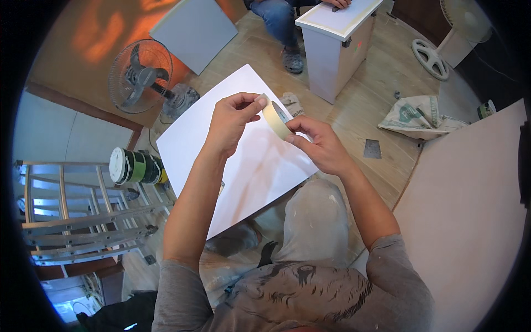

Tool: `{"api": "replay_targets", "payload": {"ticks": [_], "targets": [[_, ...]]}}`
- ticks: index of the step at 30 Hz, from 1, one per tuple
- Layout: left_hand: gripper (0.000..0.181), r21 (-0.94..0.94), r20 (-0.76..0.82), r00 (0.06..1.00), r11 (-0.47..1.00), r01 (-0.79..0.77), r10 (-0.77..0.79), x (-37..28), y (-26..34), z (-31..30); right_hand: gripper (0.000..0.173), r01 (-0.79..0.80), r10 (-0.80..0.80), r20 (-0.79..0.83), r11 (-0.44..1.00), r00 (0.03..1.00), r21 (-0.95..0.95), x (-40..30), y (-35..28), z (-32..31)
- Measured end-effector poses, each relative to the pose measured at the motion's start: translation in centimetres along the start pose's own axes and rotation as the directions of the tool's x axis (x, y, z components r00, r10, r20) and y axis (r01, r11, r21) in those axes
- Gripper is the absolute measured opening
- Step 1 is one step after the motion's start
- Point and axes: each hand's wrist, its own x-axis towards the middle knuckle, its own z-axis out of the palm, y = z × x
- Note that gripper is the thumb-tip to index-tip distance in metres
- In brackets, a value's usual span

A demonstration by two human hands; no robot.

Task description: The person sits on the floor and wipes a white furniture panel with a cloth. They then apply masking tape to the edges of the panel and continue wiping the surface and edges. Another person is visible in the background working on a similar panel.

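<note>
A roll of pale yellow masking tape (275, 121) is held up between my two hands, over a white flat panel (249, 166). At its upper left edge, my left hand (237, 114) pinches the tape between thumb and fingers. My right hand (317, 141) grips the lower right side of the roll, its fingers partly inside the ring. The panel lies before my knees, one corner pointing away from me. Whether a length of tape is peeled off cannot be told.
A pedestal fan (143, 79) and a lidded bucket (132, 166) stand left, near an aluminium ladder (95, 216). Another person (274, 20) sits beyond, by a white-topped cabinet (332, 54). A sack (415, 116) lies right, near a large pale panel (460, 199).
</note>
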Motion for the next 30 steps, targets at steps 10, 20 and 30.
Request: {"api": "replay_targets", "payload": {"ticks": [10,20,30], "targets": [[0.029,-0.047,-0.173,0.982,0.995,-0.085,0.076,10.9,-5.8,-4.5,0.025,-0.051,0.047,-0.082,0.998,0.996,-0.047,9.7,6.6,0.6],[0.023,0.007,-0.276,0.960,0.999,-0.053,0.052,21.0,-9.1,-8.7,0.048,-0.192,0.177,-0.078,0.937,0.981,-0.293,10.8,5.6,0.5],[0.027,0.291,-0.358,0.927,0.957,0.001,0.108,25.8,-12.7,-8.3,0.040,-0.078,0.011,-0.130,0.851,0.991,-0.519,11.2,8.0,0.3]]}}
